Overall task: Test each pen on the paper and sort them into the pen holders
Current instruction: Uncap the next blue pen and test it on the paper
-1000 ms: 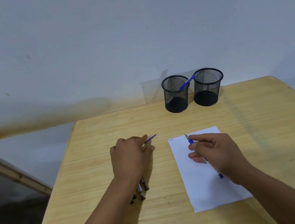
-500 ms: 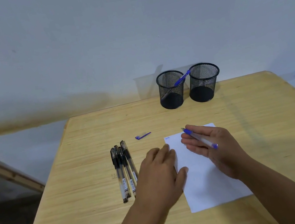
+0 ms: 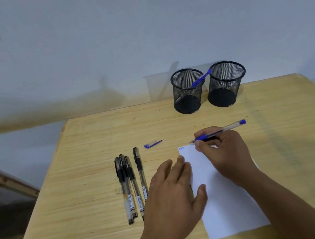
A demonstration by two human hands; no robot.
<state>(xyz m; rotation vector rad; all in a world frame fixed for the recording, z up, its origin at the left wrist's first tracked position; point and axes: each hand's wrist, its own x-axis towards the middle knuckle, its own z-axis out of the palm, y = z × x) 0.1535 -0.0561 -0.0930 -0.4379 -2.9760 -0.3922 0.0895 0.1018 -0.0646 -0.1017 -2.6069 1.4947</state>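
While the left hand [image 3: 173, 196] is lying flat and spread on the paper [image 3: 226, 201], the right hand [image 3: 225, 154] is pinching the blue pen [image 3: 220, 131] near its tip, the barrel jutting out toward the pen holders [image 3: 188, 91].

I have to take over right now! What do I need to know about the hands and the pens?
Right hand: holding the uncapped blue pen, tip at the top edge of the paper, beside small blue writing.
Left hand: empty, flat, pinning the paper's left edge.
Blue cap: lying loose on the table, left of the paper.
Four black pens: capped, lying together left of the paper.
Left holder: one blue pen already leaning inside. Right holder: looks empty.
Left to do: finish this test, recap, sort it, then test the black pens.
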